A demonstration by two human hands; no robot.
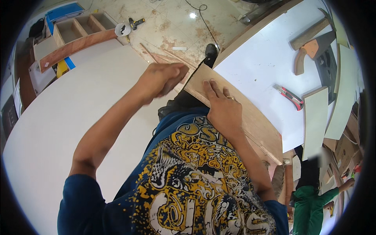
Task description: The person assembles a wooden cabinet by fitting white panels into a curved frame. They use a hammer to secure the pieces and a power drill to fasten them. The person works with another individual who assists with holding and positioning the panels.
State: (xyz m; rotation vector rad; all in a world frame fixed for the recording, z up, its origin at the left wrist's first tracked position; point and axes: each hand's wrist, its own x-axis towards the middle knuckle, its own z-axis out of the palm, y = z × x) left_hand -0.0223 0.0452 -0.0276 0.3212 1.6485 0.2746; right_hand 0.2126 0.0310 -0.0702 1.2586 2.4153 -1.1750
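One plywood board (260,125) lies slantwise in front of the person's body, along the edge of a white-topped panel (254,58) on the right. The right hand (226,111) rests palm down on the board near its far end, its fingers extended and slightly spread, with a ring on one of them. The left hand (165,79) is raised just beside that end, its fingers curled inward and pressed together; whether they pinch anything I cannot tell.

On the white-topped panel lie a red-and-grey utility knife (290,97), a handsaw (311,49) with an orange-and-wood handle and, just beyond the saw, a wooden-handled hammer (309,34). A pale offcut strip (315,117) lies just beside the knife.

A large white sheet (66,129) spreads to the left. Beyond it stands a compartmented wooden frame (84,46), near a white coil (122,29) and a yellow-and-black power drill (136,23). At lower right is another person in green clothing (309,209).
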